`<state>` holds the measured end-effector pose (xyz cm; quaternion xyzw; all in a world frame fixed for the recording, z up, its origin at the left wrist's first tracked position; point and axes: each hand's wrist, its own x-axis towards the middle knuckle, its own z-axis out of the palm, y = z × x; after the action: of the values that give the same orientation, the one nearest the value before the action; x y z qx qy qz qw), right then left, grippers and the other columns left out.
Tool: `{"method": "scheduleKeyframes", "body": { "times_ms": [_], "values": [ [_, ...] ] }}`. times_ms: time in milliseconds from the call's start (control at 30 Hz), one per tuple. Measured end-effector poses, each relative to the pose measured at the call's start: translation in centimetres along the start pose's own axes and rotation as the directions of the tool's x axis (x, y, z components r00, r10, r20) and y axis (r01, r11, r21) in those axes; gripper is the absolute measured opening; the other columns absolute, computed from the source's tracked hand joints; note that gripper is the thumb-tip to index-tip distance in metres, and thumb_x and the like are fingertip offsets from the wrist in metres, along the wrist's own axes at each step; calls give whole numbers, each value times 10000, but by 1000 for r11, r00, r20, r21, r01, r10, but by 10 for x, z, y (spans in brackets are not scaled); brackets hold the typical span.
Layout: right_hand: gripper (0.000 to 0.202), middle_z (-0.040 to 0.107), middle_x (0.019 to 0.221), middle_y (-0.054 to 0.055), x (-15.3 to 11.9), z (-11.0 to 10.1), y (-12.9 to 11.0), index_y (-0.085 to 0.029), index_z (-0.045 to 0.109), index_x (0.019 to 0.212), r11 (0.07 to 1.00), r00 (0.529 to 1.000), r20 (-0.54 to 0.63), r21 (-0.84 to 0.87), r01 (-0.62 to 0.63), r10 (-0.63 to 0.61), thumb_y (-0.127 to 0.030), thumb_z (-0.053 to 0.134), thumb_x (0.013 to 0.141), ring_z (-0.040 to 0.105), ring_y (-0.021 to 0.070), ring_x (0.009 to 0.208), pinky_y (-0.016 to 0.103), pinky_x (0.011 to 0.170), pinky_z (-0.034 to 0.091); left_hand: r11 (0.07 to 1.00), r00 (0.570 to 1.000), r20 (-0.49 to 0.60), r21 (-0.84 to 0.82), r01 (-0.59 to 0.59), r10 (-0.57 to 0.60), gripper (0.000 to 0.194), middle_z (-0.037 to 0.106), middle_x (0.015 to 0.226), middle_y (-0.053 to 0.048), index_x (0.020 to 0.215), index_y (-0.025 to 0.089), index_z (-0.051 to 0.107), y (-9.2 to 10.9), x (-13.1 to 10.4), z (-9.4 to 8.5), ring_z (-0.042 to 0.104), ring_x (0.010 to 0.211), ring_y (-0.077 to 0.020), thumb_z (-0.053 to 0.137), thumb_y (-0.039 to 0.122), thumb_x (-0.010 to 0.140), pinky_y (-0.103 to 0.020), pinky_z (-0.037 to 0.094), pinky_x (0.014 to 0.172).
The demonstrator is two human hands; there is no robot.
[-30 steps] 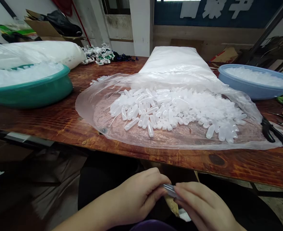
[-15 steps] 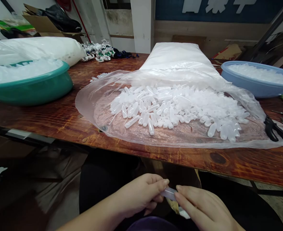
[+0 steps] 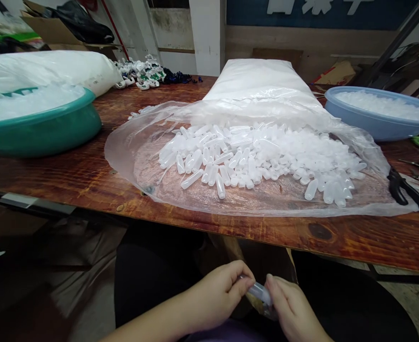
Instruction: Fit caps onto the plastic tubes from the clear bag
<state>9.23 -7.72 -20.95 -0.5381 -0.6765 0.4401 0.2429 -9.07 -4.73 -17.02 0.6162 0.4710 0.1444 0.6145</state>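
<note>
Above my lap, in front of the table edge, a small translucent white plastic tube (image 3: 260, 291) is held between my two hands. The thumb and fingers of my left hand (image 3: 227, 290) pinch one end of it. At its other end my right hand (image 3: 290, 304) is closed, thumb against the tube. Just under the tube is a blurred, clear piece (image 3: 269, 311) that I cannot make out. Many similar tubes (image 3: 221, 186) lie heaped on a clear plastic bag (image 3: 127, 164) spread over the wooden table (image 3: 88, 192).
A full white sack (image 3: 255, 78) lies behind the heap. To the left stands a green basin (image 3: 70, 121), to the right a blue basin (image 3: 376, 126), both filled with white pieces. Black-handled pliers (image 3: 407, 192) rest on the bag's right end. Small white and green parts (image 3: 143, 73) lie at the back.
My right hand has turned more upright and its fingers have curled in. The tube now tilts more downward to the right. The view has shifted slightly.
</note>
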Motion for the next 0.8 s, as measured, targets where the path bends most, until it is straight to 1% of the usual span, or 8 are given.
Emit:
{"method": "scheduleKeyframes", "body": {
  "times_ms": [67, 233, 333, 400, 467, 567, 667, 800],
  "values": [
    [550, 452, 519, -8, 0, 2, 0, -198, 441, 571, 984, 988, 54, 100, -146, 141, -497, 159, 936, 463, 125, 479, 222, 474, 406, 999, 999, 13, -26, 37, -37, 180, 470, 700, 29, 839, 163, 527, -2, -1, 3, 425, 650, -116, 400, 288, 866, -216, 356, 614],
    [475, 467, 585, 9, 4, 2, -1, -198, 464, 593, 996, 995, -43, -11, 93, -94, -576, 341, 852, 450, 150, 556, 260, 538, 380, 997, 998, 37, -60, 44, -42, 219, 369, 576, 61, 833, 173, 499, -4, 0, 7, 365, 546, -105, 355, 330, 883, -216, 330, 549],
    [539, 314, 482, -37, 7, 4, -6, -215, 312, 515, 940, 970, 54, 239, -245, 239, -603, 204, 873, 342, 115, 437, 235, 434, 329, 995, 995, -13, -14, -104, 103, 202, 478, 731, 14, 841, 167, 523, -5, 3, 8, 439, 701, -125, 384, 310, 864, -235, 364, 672],
    [535, 342, 492, -37, 8, 3, -8, -211, 361, 541, 917, 953, 46, 260, -301, 300, -608, 220, 871, 364, 117, 444, 231, 437, 344, 995, 993, -72, -49, -92, 88, 239, 476, 718, 10, 829, 163, 514, -9, 7, 10, 439, 680, -124, 378, 356, 863, -235, 369, 649],
    [487, 448, 563, -9, 10, -1, -7, -199, 468, 612, 993, 991, -101, 83, -82, 90, -574, 300, 873, 445, 142, 530, 248, 513, 384, 987, 997, -74, -161, -13, 1, 308, 407, 586, 45, 817, 168, 482, -13, 12, 13, 391, 543, -108, 362, 449, 857, -219, 345, 529],
    [460, 487, 581, 6, 13, -2, -3, -200, 473, 594, 970, 957, -208, -175, 167, -202, -479, 295, 913, 480, 149, 554, 250, 530, 386, 955, 998, 17, -290, 60, -58, 377, 302, 477, 91, 816, 180, 448, -14, 15, 15, 300, 418, -91, 362, 547, 831, -202, 262, 411],
    [533, 519, 535, 5, 17, 1, 4, -202, 453, 559, 988, 988, -140, -151, 45, -67, -443, 186, 953, 519, 138, 495, 228, 472, 396, 980, 999, -42, -201, 13, -21, 331, 380, 539, 65, 789, 168, 486, -12, 16, 13, 359, 465, -86, 419, 490, 833, -197, 294, 445],
    [581, 589, 529, 51, 19, -13, -3, -201, 536, 573, 875, 989, -147, -481, -51, -24, -550, 218, 912, 584, 198, 510, 281, 497, 419, 967, 983, -39, -186, 172, -182, 362, 347, 466, 81, 930, 151, 558, -18, 27, 9, 329, 389, -84, 409, 471, 853, -201, 291, 407]
  ]
}}
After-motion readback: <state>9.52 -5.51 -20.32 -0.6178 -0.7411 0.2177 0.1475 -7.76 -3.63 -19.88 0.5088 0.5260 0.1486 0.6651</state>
